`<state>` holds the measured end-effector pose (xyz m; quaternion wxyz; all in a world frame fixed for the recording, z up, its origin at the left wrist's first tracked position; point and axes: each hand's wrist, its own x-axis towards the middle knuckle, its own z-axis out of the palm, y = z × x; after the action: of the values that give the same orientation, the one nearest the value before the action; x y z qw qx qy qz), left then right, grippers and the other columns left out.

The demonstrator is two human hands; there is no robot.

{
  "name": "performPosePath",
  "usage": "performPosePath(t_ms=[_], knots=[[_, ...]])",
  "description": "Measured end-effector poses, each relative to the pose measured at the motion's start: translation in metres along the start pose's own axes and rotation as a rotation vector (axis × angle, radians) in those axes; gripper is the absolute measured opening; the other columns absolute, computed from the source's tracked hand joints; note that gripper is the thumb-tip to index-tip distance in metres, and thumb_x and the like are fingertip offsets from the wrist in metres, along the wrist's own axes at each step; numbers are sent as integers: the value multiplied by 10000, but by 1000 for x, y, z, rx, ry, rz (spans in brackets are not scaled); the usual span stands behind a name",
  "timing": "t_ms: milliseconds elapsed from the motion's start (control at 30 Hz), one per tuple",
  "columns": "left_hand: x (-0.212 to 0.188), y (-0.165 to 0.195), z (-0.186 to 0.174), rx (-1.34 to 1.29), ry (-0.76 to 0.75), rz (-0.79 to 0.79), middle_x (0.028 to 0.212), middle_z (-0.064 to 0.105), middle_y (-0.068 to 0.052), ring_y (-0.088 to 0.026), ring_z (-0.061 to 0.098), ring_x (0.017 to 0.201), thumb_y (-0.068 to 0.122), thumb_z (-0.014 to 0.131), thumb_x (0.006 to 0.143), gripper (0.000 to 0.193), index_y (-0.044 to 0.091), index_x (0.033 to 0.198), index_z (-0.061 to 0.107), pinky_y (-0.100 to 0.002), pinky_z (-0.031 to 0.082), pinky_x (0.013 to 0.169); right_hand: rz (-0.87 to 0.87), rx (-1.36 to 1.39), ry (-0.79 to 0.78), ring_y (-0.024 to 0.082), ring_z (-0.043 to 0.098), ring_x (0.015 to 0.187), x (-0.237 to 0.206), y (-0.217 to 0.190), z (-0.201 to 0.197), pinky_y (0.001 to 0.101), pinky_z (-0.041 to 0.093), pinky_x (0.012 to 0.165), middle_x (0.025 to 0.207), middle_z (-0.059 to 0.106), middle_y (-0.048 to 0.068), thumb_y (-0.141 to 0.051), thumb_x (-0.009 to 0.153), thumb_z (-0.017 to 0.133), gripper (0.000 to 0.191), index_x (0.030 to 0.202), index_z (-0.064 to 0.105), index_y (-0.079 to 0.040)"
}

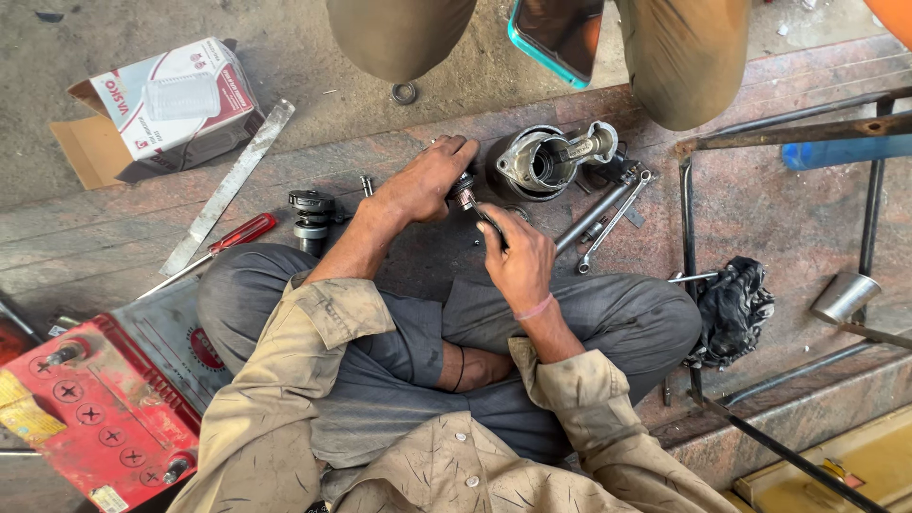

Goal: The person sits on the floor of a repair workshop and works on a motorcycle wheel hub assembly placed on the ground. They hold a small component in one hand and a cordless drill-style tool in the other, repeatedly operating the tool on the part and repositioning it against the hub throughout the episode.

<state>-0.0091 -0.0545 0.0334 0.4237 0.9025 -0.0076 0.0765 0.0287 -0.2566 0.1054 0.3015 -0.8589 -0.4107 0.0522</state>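
Left hand (429, 179) clamps a small dark metal part (463, 190) on the stone floor; right hand (514, 256) is closed on a thin tool (483, 217) whose tip meets that part. Metal housing (549, 158) just beyond. Packaging: white-and-red carton (180, 104) (flap open, far left), red battery (85, 418) with round caps at lower left.

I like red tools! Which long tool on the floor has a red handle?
The red-handled screwdriver, lying beside the flat metal ruler; the spanners are bare metal.
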Motion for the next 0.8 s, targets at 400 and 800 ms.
performPosePath(t_ms=[400,800], knots=[[0,-5,4,4,-23,-42,1313,546,-269,-477,503,1240,-92,755,514,845,-41,1311,476,-524,470,1026,50,-18,-20,365,690,751,-3,1,2,440,517,662,895,717,122,-162,959,732,212,1166,752,-127],[1,-4,1,8,-51,-72,1332,538,-276,-475,499,1246,-85,724,510,886,-45,1353,456,-529,454,1035,25,-14,21,347,678,715,-2,-1,2,442,504,636,894,720,98,-182,941,732,227,1165,742,-145]])
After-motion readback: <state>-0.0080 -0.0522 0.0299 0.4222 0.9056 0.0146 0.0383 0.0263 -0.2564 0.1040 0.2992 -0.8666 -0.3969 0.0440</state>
